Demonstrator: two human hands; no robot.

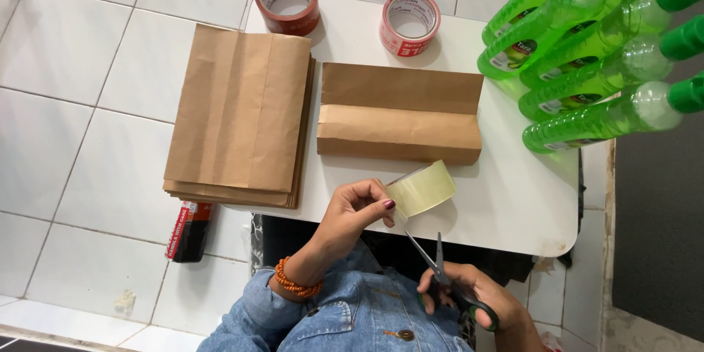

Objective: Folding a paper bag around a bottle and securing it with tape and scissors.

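My left hand [350, 213] holds a roll of clear tape [421, 188] over the near edge of the white table [513, 205], thumb and fingers pinching its side. My right hand [473, 297] grips green-handled scissors [447, 282] just below, blades open and pointing up toward the roll. A parcel wrapped in brown paper [400, 114] lies on the table behind the tape. An orange bead bracelet sits on my left wrist.
A stack of brown paper bags [238, 114] overhangs the table's left edge. A dark red tape roll [287, 1] and a red-and-white one [410, 23] stand at the back. Several green bottles [594, 51] crowd the right side. A red-and-black tape roll [189, 231] lies on the tiled floor.
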